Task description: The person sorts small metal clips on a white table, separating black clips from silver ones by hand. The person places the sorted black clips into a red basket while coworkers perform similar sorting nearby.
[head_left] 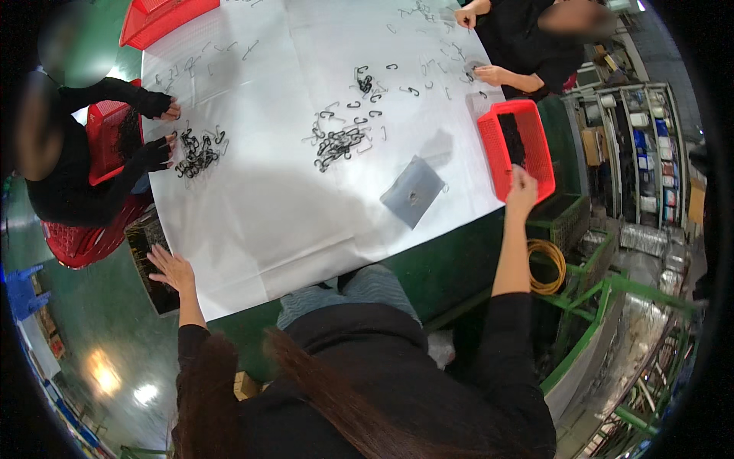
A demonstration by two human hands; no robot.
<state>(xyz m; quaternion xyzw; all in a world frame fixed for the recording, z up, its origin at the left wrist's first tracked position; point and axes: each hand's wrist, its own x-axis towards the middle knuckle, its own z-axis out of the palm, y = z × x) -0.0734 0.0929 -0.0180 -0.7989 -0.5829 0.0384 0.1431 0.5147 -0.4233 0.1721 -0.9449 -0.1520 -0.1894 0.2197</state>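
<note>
My left hand [174, 269] is held over the near left edge of the white-covered table [252, 229], its fingers spread and nothing in them. At the right, my right hand [522, 190] reaches the near end of a red plastic basket [537, 164] that holds a mass of small black pieces [511, 134]. Its fingers look drawn together; whatever they may hold is too small to make out. Black hook-shaped clips [336, 144] lie in a loose heap at mid-table. A grey plastic bag [414, 193], flat and tilted, rests between that heap and the basket.
To the left, a co-worker's gloved hands [159, 153] are beside another pile of black clips [199, 154], near a red basket [115, 138]. Another co-worker's hand [493, 75] is at the far right edge among scattered clips. A dark crate [149, 264] stands below my left hand.
</note>
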